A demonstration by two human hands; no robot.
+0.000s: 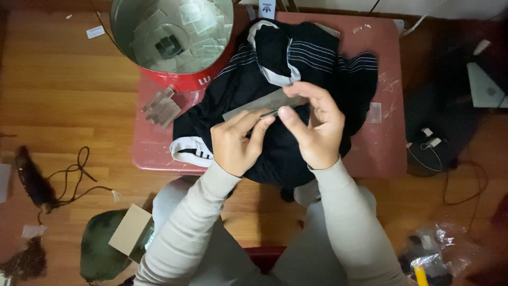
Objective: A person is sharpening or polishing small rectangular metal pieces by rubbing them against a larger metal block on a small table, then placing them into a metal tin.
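My left hand point(237, 142) and my right hand point(313, 126) both pinch a thin, flat grey rectangular piece point(254, 106), held up edge-on over a black garment. The black garment point(296, 58), with white stripes and white cuffs, lies bunched on a small red table point(383, 143). My left fingers grip the piece's near edge; my right thumb and fingers close on its right end. Both sleeves are pale beige.
A round red tin point(174, 37) holding several clear square pieces stands at the table's back left. Several grey strips point(160, 107) lie beside it. On the wooden floor lie a cable point(74, 175), a green bag with a cardboard piece point(114, 246) and plastic bags point(431, 249).
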